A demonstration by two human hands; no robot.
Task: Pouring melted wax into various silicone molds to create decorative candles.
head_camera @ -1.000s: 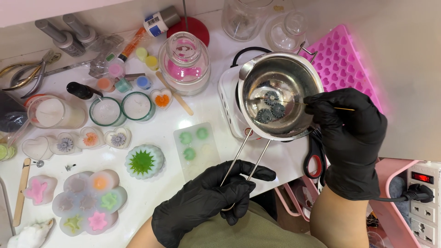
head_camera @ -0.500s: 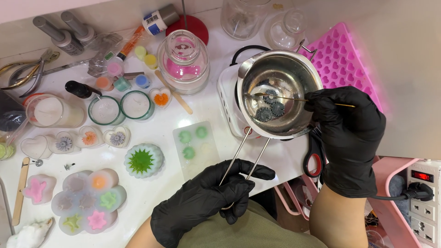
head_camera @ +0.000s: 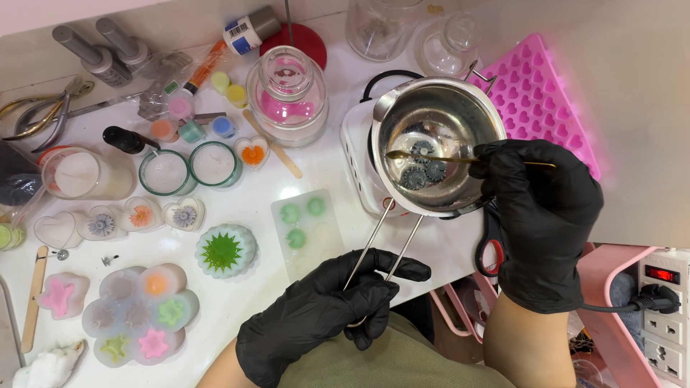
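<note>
Spoon handle [head_camera: 503,162] partly hidden inside right hand [head_camera: 546,215]; power strip [head_camera: 665,316] edge-cropped.

Surface: a white worktable [head_camera: 323,172] carried everything.
Back edge: two grey-capped tubes [head_camera: 108,50], pliers [head_camera: 43,115] and a red disc [head_camera: 305,39] lay by the wall.
Centre: a lidded glass jar [head_camera: 287,97] with pink contents stood beside small paint pots [head_camera: 194,126], a wooden stick [head_camera: 273,144] and two round glass cups [head_camera: 190,167].
Front: a green spiky mould piece [head_camera: 224,250], a clear mould [head_camera: 309,230] with green pieces and a flower-shaped mould [head_camera: 140,315] rested flat.
Left: heart-shaped pieces [head_camera: 115,219] lay in a row.
Right: a pink heart mould [head_camera: 543,100] lay flat near what was possibly a white warmer [head_camera: 358,165].
</note>
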